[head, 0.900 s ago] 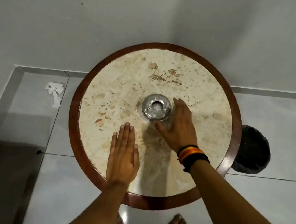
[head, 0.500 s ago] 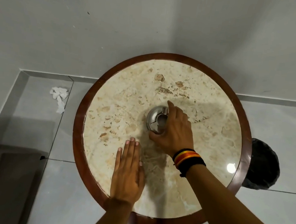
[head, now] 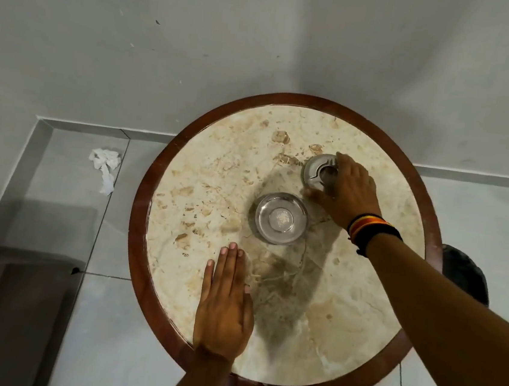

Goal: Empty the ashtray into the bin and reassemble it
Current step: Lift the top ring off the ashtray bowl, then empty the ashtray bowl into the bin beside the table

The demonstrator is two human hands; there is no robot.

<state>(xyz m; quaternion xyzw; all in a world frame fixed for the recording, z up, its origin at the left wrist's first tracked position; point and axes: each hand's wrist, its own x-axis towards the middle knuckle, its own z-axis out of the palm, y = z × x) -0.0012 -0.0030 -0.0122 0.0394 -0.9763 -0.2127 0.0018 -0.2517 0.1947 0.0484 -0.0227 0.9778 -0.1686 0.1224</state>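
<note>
The ashtray is now in two parts. The right hand (head: pixel 349 191) has lifted the slotted metal lid (head: pixel 318 171) off and carried it to the far right of the round marble surface (head: pixel 311 324), where its fingers are curled round the lid's right side; whether the lid already rests on the marble or is held just clear of it is hard to tell from above. The bowl (head: pixel 281 218) stands uncovered near the middle of the surface, just left and nearer than the lid, apart from it, with a small pale heap of ash in its bottom.

In the earlier frames the ashtray was one closed piece at the middle, with the right hand closing on its right side and then tipping the top up. The left hand (head: pixel 224 306) lay flat and open on the near part of the marble then, and it lies the same way now, grasping nothing.

So the opening step looks done, and nothing has been emptied yet. The dark bin (head: pixel 466 275) sits on the floor past the right edge of the surface, partly hidden behind the right forearm. The likely next step is to let go of the lid, take the bowl, and carry it level over that edge so the ash does not spill
</note>
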